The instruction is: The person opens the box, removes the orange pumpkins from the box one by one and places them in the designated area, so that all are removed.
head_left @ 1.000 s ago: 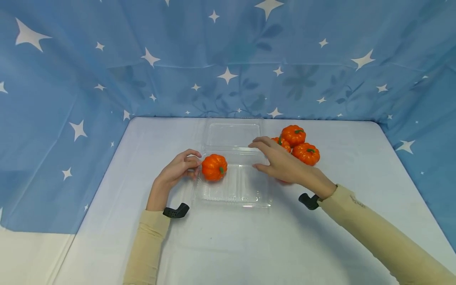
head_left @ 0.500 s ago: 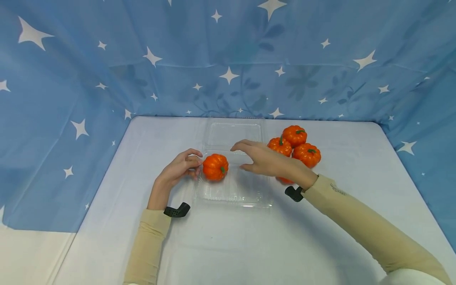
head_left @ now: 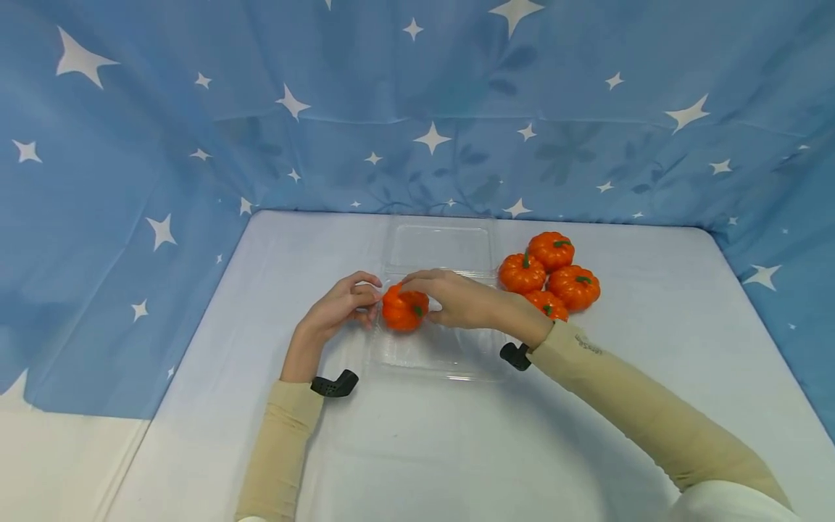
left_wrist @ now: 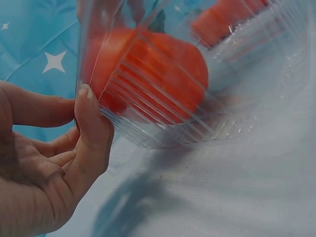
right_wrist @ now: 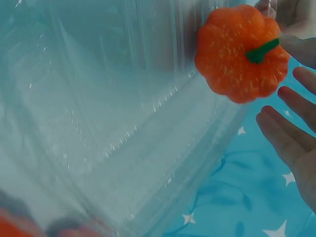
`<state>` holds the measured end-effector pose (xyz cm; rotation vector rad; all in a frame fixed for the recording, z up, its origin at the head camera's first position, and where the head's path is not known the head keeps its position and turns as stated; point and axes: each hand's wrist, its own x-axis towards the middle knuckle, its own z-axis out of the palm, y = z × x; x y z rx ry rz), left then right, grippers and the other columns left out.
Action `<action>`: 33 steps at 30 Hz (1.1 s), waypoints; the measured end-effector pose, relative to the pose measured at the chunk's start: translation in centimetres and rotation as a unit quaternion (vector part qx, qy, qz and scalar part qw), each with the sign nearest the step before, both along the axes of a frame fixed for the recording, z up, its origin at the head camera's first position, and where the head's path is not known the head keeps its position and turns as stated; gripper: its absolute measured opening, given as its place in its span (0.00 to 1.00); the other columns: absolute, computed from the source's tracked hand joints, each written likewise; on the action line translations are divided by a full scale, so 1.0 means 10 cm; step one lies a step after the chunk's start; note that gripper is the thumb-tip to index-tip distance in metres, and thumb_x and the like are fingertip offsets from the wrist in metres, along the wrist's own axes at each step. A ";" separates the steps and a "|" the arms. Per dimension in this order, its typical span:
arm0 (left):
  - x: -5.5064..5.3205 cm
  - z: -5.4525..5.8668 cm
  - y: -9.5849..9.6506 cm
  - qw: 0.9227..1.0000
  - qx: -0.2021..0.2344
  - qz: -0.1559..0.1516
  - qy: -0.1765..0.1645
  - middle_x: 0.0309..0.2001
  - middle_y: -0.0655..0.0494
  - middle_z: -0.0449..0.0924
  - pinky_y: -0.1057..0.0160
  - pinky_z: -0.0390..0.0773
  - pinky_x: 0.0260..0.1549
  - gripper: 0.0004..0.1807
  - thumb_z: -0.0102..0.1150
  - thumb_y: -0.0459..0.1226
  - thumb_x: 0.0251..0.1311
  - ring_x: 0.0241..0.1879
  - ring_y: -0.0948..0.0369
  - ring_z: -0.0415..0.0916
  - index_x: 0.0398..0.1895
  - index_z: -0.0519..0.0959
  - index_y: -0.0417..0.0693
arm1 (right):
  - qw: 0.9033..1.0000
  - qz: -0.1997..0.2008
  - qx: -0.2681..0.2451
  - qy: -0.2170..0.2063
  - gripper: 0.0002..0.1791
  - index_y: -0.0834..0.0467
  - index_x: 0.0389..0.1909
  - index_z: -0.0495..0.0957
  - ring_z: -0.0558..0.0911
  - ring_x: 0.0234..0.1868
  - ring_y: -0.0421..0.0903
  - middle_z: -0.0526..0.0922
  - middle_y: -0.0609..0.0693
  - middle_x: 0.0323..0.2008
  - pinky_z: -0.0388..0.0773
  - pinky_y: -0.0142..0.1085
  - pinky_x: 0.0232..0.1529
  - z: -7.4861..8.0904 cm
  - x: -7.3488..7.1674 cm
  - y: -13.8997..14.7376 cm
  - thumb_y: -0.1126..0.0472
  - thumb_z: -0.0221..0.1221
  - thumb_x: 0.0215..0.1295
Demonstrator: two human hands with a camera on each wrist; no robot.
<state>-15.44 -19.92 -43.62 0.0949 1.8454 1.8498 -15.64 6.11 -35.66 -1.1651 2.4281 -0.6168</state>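
Note:
A clear plastic clamshell box lies opened out on the table. Inside its left part sits a small orange pumpkin with a green stem. My left hand pinches the box's left wall between thumb and fingers, as the left wrist view shows of the wall. From the right my right hand reaches over the box, its fingers spread about the pumpkin. In the right wrist view the fingertips stand a little apart from the pumpkin, while the thumb comes close to its stem.
Several more orange pumpkins cluster on the white table to the right of the box. The box's lid lies flat toward the back. A blue star-printed curtain hangs behind the table.
My right hand has moved left from beside the cluster to the pumpkin in the box. My left hand keeps its pinch on the box wall. The head view has shifted slightly.

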 end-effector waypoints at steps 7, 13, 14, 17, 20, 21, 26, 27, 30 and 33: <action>-0.01 -0.01 0.01 1.000 0.006 -0.007 -0.002 0.27 0.50 0.74 0.64 0.79 0.24 0.17 0.50 0.30 0.74 0.24 0.59 0.72 0.62 0.64 0.33 | 1.000 0.008 0.006 -0.006 0.35 0.60 0.71 0.72 0.71 0.73 0.58 0.71 0.58 0.72 0.71 0.51 0.71 -0.07 0.00 -0.07 0.67 0.70 0.63; -0.02 -0.02 0.00 1.000 0.002 -0.005 0.000 0.27 0.50 0.74 0.65 0.79 0.24 0.17 0.48 0.29 0.74 0.24 0.59 0.72 0.62 0.64 0.33 | 1.000 0.006 0.011 -0.014 0.36 0.60 0.70 0.72 0.72 0.72 0.58 0.72 0.58 0.71 0.71 0.52 0.71 -0.09 -0.03 -0.10 0.66 0.71 0.61; -0.03 -0.02 0.00 1.000 0.001 -0.005 0.000 0.27 0.50 0.74 0.65 0.79 0.24 0.17 0.48 0.29 0.74 0.24 0.59 0.72 0.62 0.64 0.33 | 1.000 0.002 0.018 -0.021 0.36 0.59 0.70 0.72 0.72 0.71 0.58 0.73 0.57 0.71 0.71 0.52 0.71 -0.10 -0.04 -0.11 0.66 0.71 0.62; -0.02 -0.01 -0.01 1.000 -0.004 -0.003 0.002 0.27 0.51 0.74 0.64 0.79 0.24 0.17 0.47 0.29 0.75 0.24 0.59 0.72 0.62 0.64 0.33 | 0.997 -0.011 0.060 -0.051 0.36 0.56 0.72 0.70 0.73 0.70 0.56 0.72 0.56 0.71 0.71 0.52 0.71 -0.15 -0.04 -0.13 0.63 0.71 0.63; -0.02 0.00 0.00 1.000 -0.003 -0.002 0.003 0.27 0.51 0.74 0.64 0.79 0.24 0.17 0.47 0.29 0.75 0.23 0.59 0.72 0.63 0.64 0.32 | 0.992 -0.020 0.105 -0.072 0.39 0.54 0.75 0.66 0.71 0.71 0.56 0.70 0.56 0.72 0.71 0.53 0.71 -0.20 -0.04 -0.14 0.59 0.70 0.64; -0.02 0.00 0.00 1.000 -0.003 -0.003 0.004 0.28 0.52 0.74 0.64 0.79 0.24 0.17 0.47 0.29 0.75 0.23 0.59 0.72 0.63 0.63 0.32 | 0.990 -0.023 0.112 -0.078 0.40 0.53 0.76 0.65 0.71 0.71 0.56 0.69 0.56 0.73 0.71 0.53 0.71 -0.21 -0.04 -0.13 0.58 0.70 0.65; -0.02 0.02 0.01 1.000 -0.004 -0.005 0.002 0.29 0.52 0.74 0.64 0.80 0.24 0.19 0.47 0.29 0.75 0.23 0.59 0.72 0.65 0.62 0.30 | 0.987 -0.044 0.121 -0.095 0.46 0.54 0.79 0.59 0.70 0.72 0.57 0.67 0.57 0.75 0.71 0.54 0.71 -0.23 -0.04 -0.10 0.56 0.71 0.64; -0.02 0.02 0.01 1.000 -0.005 -0.004 0.001 0.29 0.52 0.74 0.64 0.80 0.24 0.19 0.47 0.29 0.75 0.23 0.59 0.73 0.65 0.62 0.30 | 0.986 -0.049 0.123 -0.100 0.47 0.54 0.80 0.58 0.70 0.72 0.57 0.66 0.58 0.75 0.70 0.54 0.71 -0.23 -0.04 -0.10 0.56 0.71 0.64; -0.01 0.02 0.00 1.000 -0.007 -0.001 -0.002 0.29 0.52 0.74 0.64 0.80 0.25 0.20 0.48 0.29 0.75 0.24 0.60 0.73 0.65 0.62 0.29 | 0.984 -0.057 0.128 -0.109 0.49 0.54 0.80 0.56 0.70 0.73 0.56 0.65 0.58 0.76 0.69 0.53 0.72 -0.24 -0.05 -0.10 0.56 0.71 0.63; -0.01 0.01 0.00 1.000 -0.009 0.000 -0.001 0.29 0.52 0.74 0.64 0.80 0.25 0.20 0.48 0.29 0.75 0.24 0.60 0.73 0.65 0.63 0.30 | 0.985 -0.054 0.128 -0.106 0.47 0.57 0.79 0.58 0.71 0.71 0.56 0.68 0.58 0.74 0.70 0.52 0.72 -0.24 -0.04 -0.12 0.58 0.72 0.63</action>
